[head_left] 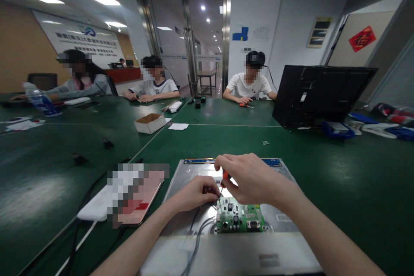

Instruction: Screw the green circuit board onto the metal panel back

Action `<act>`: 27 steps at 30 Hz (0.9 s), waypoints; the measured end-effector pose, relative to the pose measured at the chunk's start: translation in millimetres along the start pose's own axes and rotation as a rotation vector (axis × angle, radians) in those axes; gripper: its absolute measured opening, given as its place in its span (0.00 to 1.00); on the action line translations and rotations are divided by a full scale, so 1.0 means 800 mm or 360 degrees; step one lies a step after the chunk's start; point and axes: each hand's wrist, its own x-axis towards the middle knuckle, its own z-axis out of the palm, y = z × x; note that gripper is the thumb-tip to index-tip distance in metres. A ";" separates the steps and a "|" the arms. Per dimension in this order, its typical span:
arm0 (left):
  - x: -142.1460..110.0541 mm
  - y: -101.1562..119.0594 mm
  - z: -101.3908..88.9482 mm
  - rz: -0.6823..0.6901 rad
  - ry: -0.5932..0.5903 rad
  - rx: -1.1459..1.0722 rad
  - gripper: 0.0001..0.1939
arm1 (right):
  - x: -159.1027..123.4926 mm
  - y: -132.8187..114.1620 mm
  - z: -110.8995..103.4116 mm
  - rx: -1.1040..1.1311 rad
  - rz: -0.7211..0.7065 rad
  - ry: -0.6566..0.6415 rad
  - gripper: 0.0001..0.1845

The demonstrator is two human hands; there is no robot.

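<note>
A metal display panel [174, 189] lies flat in front of me, with a green circuit board [241, 216] on its middle. My right hand [249, 177] is closed around the orange handle of a screwdriver [226, 175] held upright, its shaft pointing down to the board's upper left corner. Beside the screwdriver's tip, my left hand [202, 190] has its fingers pinched together; what they hold, if anything, is hidden. Grey cables [198, 241] run from the board's left side toward me. Along the panel's far edge is a narrow blue circuit strip [273, 162], partly covered by my right hand.
To the left lie a white power bank or phone-like slab [93, 207] and a pink one [139, 211], partly blurred, with cables. Farther off are an open cardboard box [149, 125], a water bottle [43, 100] and a large black monitor [320, 95]. Several people sit across the table.
</note>
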 end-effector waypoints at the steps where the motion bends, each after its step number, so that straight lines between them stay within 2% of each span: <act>1: 0.000 0.000 0.000 -0.0003 0.0008 0.0004 0.07 | 0.001 0.000 0.001 -0.0019 0.0019 0.0007 0.09; 5: -0.001 0.004 0.001 -0.0012 0.0066 -0.0001 0.06 | 0.006 0.001 0.003 -0.0078 0.0081 0.0006 0.06; 15: 0.001 -0.003 0.000 0.0004 0.0025 0.0016 0.07 | -0.001 0.003 0.001 0.0038 0.0003 -0.0001 0.11; 22: -0.001 0.008 0.000 -0.0064 0.0039 0.0028 0.05 | 0.006 0.005 0.003 -0.0036 0.0110 -0.0010 0.06; 27: -0.001 0.003 0.000 -0.0010 0.0045 0.0033 0.07 | 0.002 0.005 0.002 -0.0002 0.0059 0.0006 0.07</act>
